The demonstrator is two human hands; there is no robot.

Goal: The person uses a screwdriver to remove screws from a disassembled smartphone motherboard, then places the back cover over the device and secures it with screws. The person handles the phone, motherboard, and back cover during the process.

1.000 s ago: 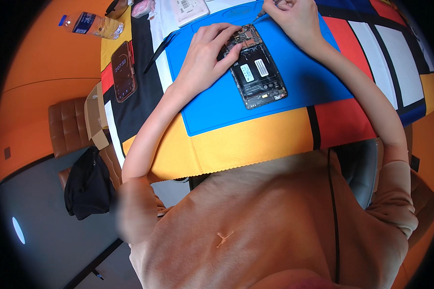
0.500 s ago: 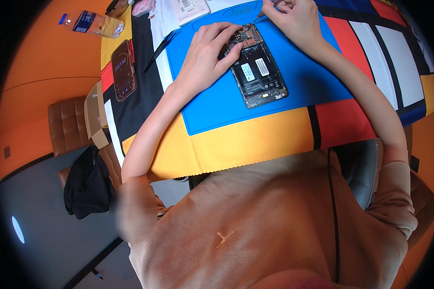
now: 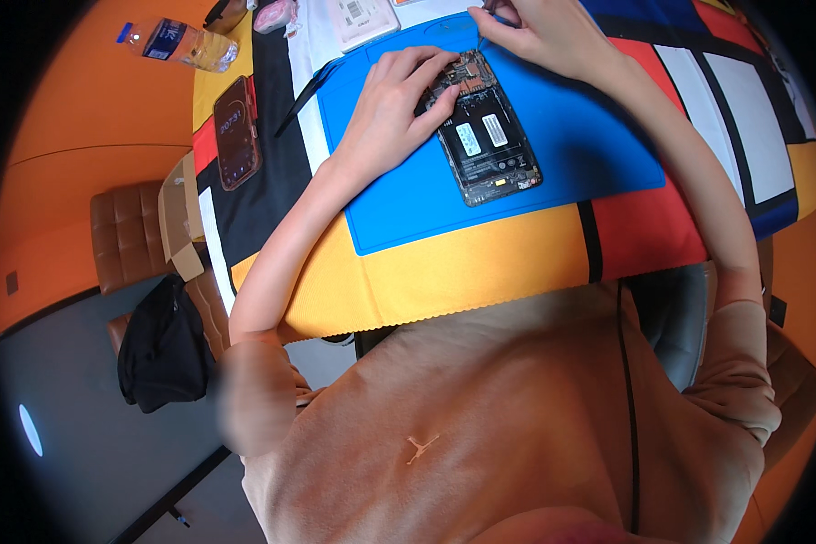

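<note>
An opened phone (image 3: 486,160) lies on a blue mat (image 3: 589,163), with a black battery bearing two white labels and a bare circuit board (image 3: 470,77) at its top. My left hand (image 3: 399,109) grips the phone's upper left part, fingers curled over the board and thumb against it. Just beyond the phone's top, my right hand (image 3: 544,36) pinches a thin tool (image 3: 480,38), its point down at the board's upper edge; much of the tool is hidden by my fingers.
A smartphone with a lit screen (image 3: 238,134), a water bottle (image 3: 177,45), a black strap (image 3: 304,95), a pink item (image 3: 272,14) and a pale package (image 3: 358,18) sit on the patterned cloth (image 3: 408,290). Off left are a cardboard box (image 3: 179,213), brown chairs (image 3: 127,236) and a black bag (image 3: 163,344).
My right hand has shifted left and slightly up, bringing the tool closer over the top of the opened phone. My left hand stays on the phone, moved very little.
</note>
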